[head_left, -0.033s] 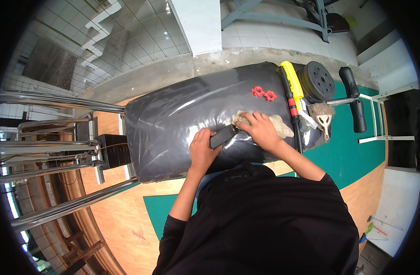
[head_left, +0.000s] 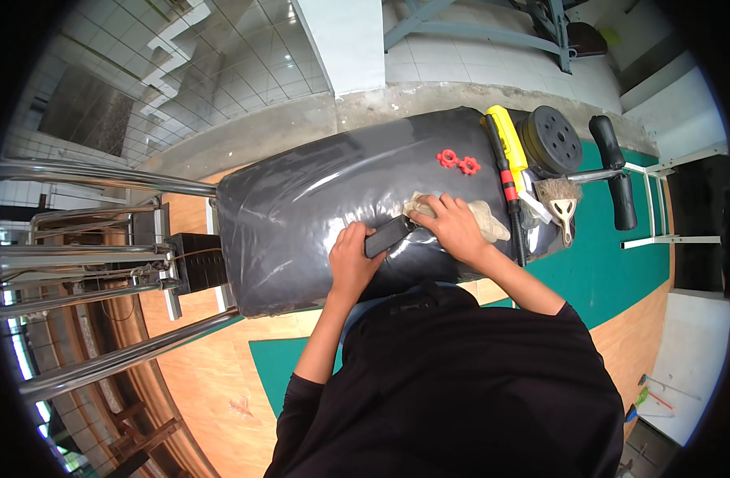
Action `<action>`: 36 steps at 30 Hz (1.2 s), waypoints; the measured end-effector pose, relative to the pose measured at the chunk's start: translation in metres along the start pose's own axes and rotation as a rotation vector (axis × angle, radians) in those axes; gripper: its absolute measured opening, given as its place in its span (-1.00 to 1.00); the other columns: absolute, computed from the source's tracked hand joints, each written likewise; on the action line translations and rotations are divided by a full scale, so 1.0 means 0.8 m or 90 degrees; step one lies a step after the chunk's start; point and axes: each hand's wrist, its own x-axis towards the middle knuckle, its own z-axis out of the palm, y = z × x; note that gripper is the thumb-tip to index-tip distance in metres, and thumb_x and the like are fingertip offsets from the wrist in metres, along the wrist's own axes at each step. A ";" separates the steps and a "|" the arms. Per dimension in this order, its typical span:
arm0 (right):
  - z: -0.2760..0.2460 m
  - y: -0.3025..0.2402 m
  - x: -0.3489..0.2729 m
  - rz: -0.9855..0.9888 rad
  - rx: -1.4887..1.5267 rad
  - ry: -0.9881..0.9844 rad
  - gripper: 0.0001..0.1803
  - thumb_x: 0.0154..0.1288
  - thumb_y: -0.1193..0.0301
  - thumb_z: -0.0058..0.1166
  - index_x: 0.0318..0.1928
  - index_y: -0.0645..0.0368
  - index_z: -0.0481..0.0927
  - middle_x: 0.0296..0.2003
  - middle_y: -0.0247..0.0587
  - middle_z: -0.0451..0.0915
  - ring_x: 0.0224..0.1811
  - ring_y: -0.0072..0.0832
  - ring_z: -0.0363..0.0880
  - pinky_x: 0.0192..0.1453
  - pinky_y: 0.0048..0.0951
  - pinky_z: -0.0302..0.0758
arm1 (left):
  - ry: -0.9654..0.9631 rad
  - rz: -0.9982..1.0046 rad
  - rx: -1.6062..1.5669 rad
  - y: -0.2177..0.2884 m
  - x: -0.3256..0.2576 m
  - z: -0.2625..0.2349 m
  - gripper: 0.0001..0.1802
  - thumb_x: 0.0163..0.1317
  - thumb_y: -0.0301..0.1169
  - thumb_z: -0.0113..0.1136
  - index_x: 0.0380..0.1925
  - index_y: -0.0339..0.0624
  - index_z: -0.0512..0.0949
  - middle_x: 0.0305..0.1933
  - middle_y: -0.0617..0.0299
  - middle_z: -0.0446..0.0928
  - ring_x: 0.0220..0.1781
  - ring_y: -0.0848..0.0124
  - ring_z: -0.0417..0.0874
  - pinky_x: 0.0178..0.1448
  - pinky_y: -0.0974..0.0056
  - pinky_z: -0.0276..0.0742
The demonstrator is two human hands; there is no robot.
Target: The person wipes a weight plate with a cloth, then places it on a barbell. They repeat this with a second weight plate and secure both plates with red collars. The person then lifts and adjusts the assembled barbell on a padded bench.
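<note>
Nothing is shifting since before: my left hand (head_left: 351,256) is clamping a dark tool (head_left: 389,236) on the black pad (head_left: 301,215), my right hand (head_left: 454,227) is pressing flat on a beige cloth (head_left: 488,219) beside it.

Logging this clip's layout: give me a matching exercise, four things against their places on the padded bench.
Things:
1 left hand
2 right hand
3 red knobs
4 brush

Places:
A beyond the hands, on the bench top
B pressing a cloth
C at the bench's right end, beside the yellow tool
D holding a dark block

Pairs: 1-D, 2-B, 3-A, 4-C
</note>
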 end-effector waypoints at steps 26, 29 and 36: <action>0.003 -0.022 -0.029 0.153 0.121 0.046 -0.61 0.05 0.54 0.01 -0.08 -0.06 0.60 -0.06 -0.25 0.46 -0.15 -0.29 0.48 -0.18 -0.27 0.43 | 0.011 -0.012 0.015 0.004 0.018 0.008 -0.53 -0.35 -0.48 0.48 -0.39 -0.15 0.42 -0.36 0.19 0.50 -0.24 0.12 0.54 -0.22 0.12 0.45; 0.001 -0.019 -0.031 0.159 0.168 0.025 -0.62 0.08 0.53 0.02 -0.06 -0.07 0.59 -0.09 -0.22 0.46 -0.14 -0.26 0.49 -0.16 -0.25 0.46 | 0.013 -0.012 0.013 0.002 0.018 0.008 -0.53 -0.34 -0.47 0.48 -0.39 -0.15 0.42 -0.36 0.19 0.50 -0.24 0.12 0.55 -0.22 0.12 0.45; -0.007 -0.006 -0.022 0.238 0.238 -0.002 -0.56 0.08 0.53 0.05 0.01 -0.11 0.56 -0.09 -0.14 0.44 -0.08 -0.15 0.50 -0.10 -0.20 0.48 | 0.022 -0.012 0.005 0.001 0.020 0.008 -0.52 -0.29 -0.40 0.51 -0.42 -0.21 0.38 -0.40 0.11 0.47 -0.30 0.05 0.52 -0.28 0.10 0.42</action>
